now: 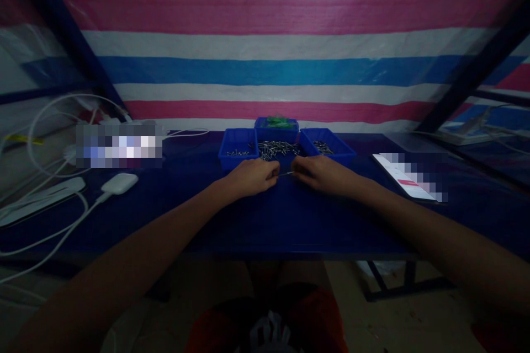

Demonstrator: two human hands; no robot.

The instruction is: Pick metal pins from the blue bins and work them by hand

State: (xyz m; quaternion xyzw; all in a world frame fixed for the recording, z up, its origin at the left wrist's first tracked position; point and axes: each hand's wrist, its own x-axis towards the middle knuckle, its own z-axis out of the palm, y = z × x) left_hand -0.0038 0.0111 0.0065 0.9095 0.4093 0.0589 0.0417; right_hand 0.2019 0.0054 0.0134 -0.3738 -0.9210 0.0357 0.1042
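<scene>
My left hand [254, 175] and my right hand [314, 172] face each other over the blue table, fingers pinched. A thin, shiny metal piece [286, 173] spans the small gap between their fingertips, one end at each hand. The room is too dark to tell its exact kind. Just behind the hands lies a loose pile of slim metal pieces [279, 148]. To its left stands a blue bin [239, 135] with a few small metal parts. On its right another blue bin [337, 146] holds more metal pieces. A third blue bin [276, 133] at the back contains green items [278, 121].
A phone with a lit screen [408, 179] lies to the right. At left are a white charger [120, 183], white cables [83, 220], another flat device [45, 198] and a blurred-out object [120, 146]. A striped sheet [265, 71] hangs behind the table [290, 226].
</scene>
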